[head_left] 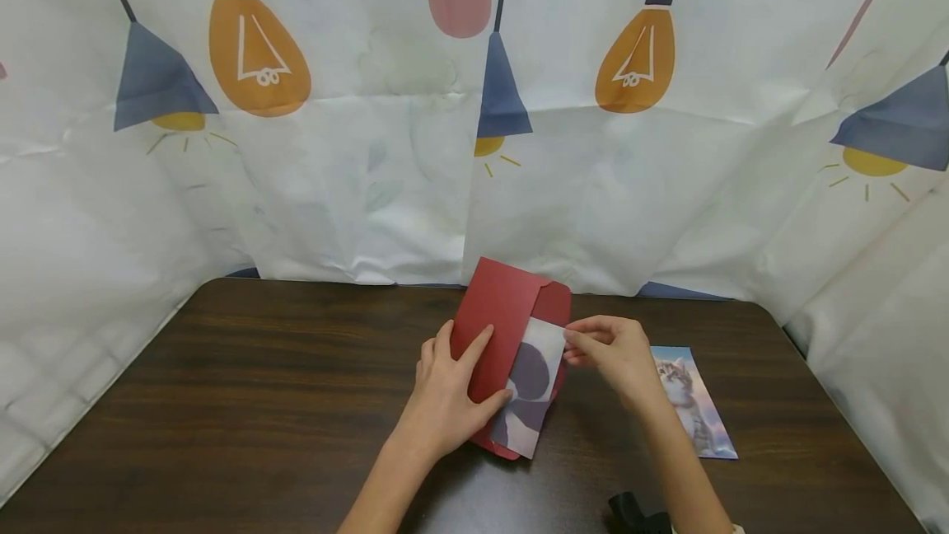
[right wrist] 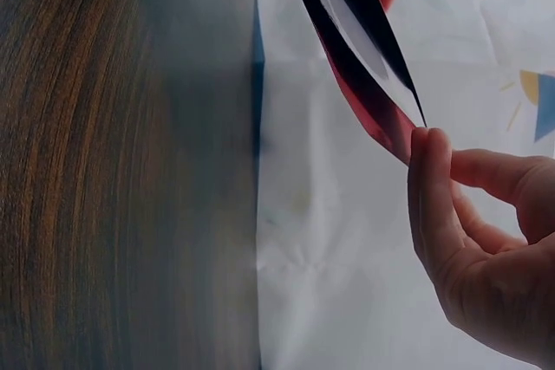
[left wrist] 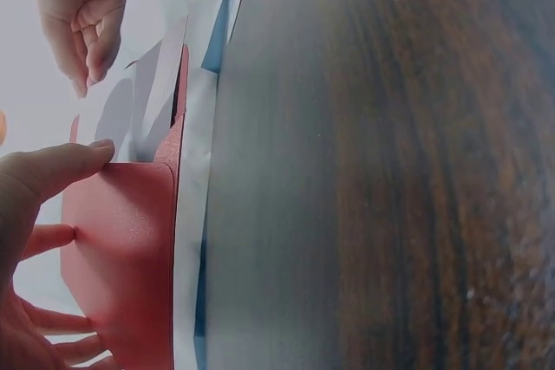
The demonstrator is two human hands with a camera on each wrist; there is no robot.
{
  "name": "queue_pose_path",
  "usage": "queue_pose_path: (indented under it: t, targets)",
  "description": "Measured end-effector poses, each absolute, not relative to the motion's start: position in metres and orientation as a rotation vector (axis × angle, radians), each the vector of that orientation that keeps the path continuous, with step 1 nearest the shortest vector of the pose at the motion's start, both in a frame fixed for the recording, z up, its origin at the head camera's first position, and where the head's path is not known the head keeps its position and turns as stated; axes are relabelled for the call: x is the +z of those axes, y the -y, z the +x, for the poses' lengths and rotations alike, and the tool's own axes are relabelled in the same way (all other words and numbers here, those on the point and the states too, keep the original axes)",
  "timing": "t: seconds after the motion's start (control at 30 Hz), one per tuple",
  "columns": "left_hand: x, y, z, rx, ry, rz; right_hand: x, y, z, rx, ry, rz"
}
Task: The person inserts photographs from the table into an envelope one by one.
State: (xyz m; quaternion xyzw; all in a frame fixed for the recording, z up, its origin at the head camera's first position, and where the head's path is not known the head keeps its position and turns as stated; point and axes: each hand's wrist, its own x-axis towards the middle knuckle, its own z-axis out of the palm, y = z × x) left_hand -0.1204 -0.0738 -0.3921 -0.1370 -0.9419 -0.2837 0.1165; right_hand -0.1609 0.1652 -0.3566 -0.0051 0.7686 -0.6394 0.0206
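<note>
A red paper envelope (head_left: pixel 493 316) is tilted over the table in the head view, its flap side facing right. My left hand (head_left: pixel 448 402) holds it by the left side, the index finger spread over its front and the thumb at the opening edge. Whether any left fingers reach behind is hard to tell. From the opening sticks out a white card with grey-purple shapes (head_left: pixel 530 386); its left part is hidden by the envelope. My right hand (head_left: pixel 611 353) pinches the card's upper right corner between thumb and fingers. The right wrist view shows these fingertips (right wrist: pixel 429 140) at the edge.
On the dark wooden table (head_left: pixel 222 402), a kitten picture card (head_left: pixel 689 402) lies right of the envelope, partly behind the right forearm. A black object (head_left: pixel 638 513) shows at the bottom near that arm. Behind the table hangs a white curtain (head_left: pixel 371 188) printed with lamps.
</note>
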Motion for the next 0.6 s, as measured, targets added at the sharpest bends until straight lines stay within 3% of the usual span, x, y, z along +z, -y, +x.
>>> queue_pose_path:
  t: [0.6]
  targets:
    - [-0.3941, 0.0710, -0.1189, -0.774, 2.703, -0.453, -0.3567, -0.1591, -0.1587, -1.967, -2.412, 0.000]
